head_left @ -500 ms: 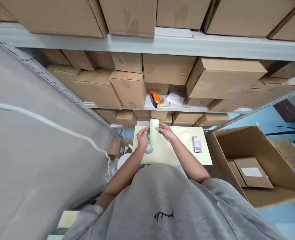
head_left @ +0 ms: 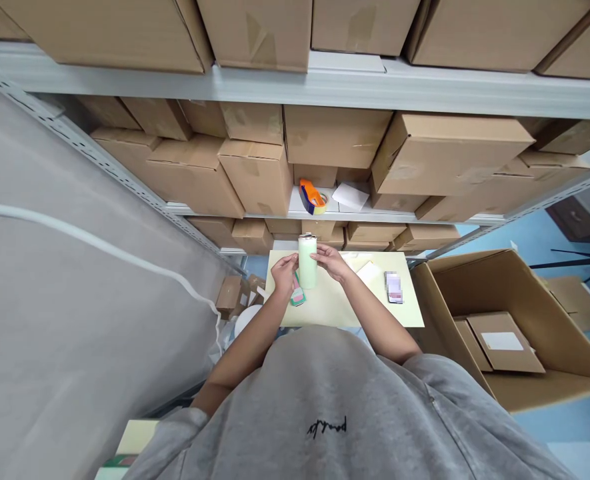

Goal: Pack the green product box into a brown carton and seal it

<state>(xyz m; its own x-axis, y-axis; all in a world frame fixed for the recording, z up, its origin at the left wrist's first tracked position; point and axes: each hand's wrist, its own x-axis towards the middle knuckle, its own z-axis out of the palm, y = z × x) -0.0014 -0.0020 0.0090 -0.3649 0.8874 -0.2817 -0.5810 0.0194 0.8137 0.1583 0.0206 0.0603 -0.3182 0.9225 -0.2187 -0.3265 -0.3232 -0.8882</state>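
A pale green can-shaped tumbler (head_left: 308, 268) with a silvery rim stands upright between my hands, over the cream tabletop (head_left: 335, 312). Its right side is gripped by my right hand (head_left: 331, 261), thumb in front and fingers partly hidden behind. My left hand (head_left: 284, 273) is closed, its fingertips pinched at the tumbler's left edge; any small thing between them is too fine to see. Just below the left fingers, a pink and green packet or card (head_left: 298, 296) lies on the tabletop.
A phone (head_left: 393, 287) and white paper (head_left: 369, 272) lie on the table's right. An orange tape dispenser (head_left: 311, 197) sits on the shelf (head_left: 365, 215) among cardboard boxes. A large open carton (head_left: 529, 393) stands at the right; a wall (head_left: 75, 300) closes the left.
The view has shifted very slightly. Both hands stay at the tumbler, with hardly any visible movement.
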